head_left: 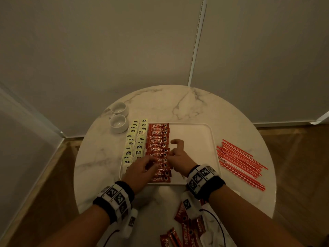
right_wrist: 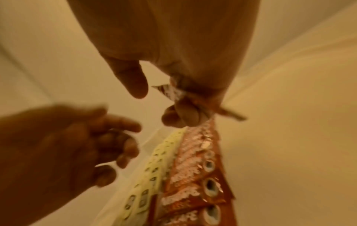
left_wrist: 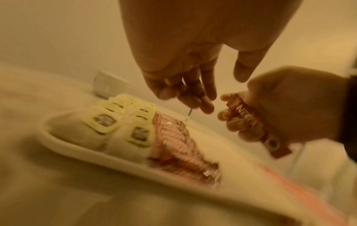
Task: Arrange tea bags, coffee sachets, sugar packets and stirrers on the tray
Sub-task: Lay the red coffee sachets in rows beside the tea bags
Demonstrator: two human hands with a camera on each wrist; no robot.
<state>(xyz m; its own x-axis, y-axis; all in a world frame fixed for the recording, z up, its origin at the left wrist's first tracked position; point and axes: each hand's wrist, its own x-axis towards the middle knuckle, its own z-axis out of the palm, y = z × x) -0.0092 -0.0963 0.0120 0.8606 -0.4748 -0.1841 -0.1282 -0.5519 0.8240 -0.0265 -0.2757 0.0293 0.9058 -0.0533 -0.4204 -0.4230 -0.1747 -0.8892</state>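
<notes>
The right hand (left_wrist: 286,110) is curling its fingers around one red Nescafe coffee sachet (left_wrist: 255,123), holding it just above the white tray (head_left: 192,132), beside the right side of the coffee sachet row (head_left: 159,150). The held sachet's long side is lying almost the same way as the ones in the row, and the left hand (head_left: 140,170) is hovering over the row's near end with loose fingers, holding nothing. The tray is holding tea bags (head_left: 135,143) along its left edge with the coffee row next to them, while the red stirrers (head_left: 240,161) are lying on the table (head_left: 178,102) past the tray's right edge.

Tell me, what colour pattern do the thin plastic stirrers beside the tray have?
The thin plastic stirrers are red-and-white striped, clearest in the head view.
</notes>
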